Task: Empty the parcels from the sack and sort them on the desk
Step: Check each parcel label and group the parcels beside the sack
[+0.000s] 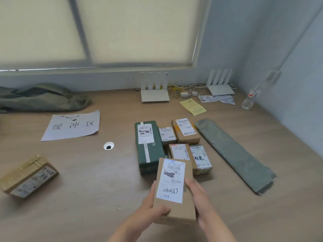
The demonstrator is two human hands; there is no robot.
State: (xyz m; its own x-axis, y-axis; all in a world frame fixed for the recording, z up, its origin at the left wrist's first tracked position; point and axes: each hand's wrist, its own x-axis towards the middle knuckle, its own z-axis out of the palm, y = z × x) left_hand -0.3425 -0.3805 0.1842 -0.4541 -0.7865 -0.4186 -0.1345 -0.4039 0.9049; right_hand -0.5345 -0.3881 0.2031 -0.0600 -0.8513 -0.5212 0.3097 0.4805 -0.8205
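Left grip (153, 206), right grip (198, 198) clasp parcel (172, 184) sides, forearms converging.

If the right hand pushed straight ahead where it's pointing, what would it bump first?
Probably the brown cardboard parcel with a white label, lying just past the right hand; its height above the wooden desk is unclear.

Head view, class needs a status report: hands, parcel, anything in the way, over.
Gripping brown parcel with left hand and right hand, label up. Held at near edge of parcel cluster. In the way: green box closest ahead; sack far left.
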